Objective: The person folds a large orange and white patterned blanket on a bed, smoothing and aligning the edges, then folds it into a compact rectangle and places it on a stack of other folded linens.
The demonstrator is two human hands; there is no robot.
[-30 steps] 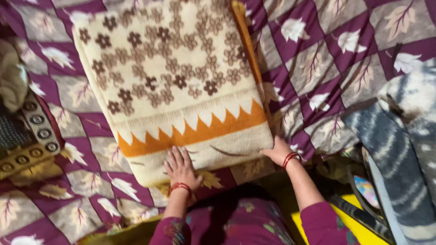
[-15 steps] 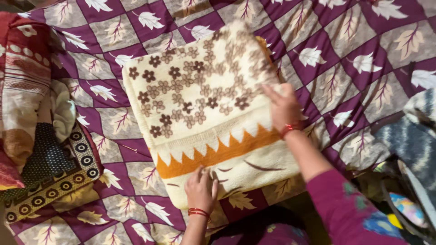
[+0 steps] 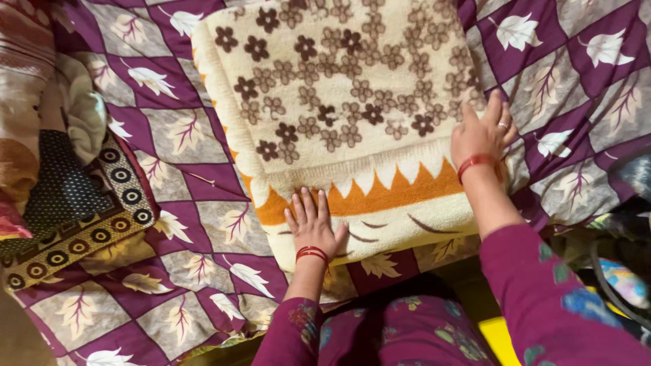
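Your folded blanket (image 3: 346,102) lay across the upper middle of the frame, cream with brown flowers and an orange zigzag band near its lower edge, resting on the bed. It looked thick and soft, several layers deep at the left edge, so you would have judged it bulky and fairly heavy for cloth, limp rather than stiff, likely to sag and unfold if lifted by one corner. Its fleecy face seemed unlikely to slip. The safest hold appeared to be under the folded edges on both sides, with the layers gathered together. Your left hand (image 3: 312,227) lay flat, fingers spread, pressing on the cream strip just below the orange band at lower centre. Your right hand (image 3: 483,135) rested open, fingers loosely together, on the blanket's right edge, gripping nothing. The bed was covered by a purple bedspread (image 3: 169,224) checked in purple and grey with leaf prints, soft and slightly rumpled. At the left of the frame sat a heap of other cloths (image 3: 61,203), one dark with a border of rings; at the lower right edge were more fabrics, too dim to identify.
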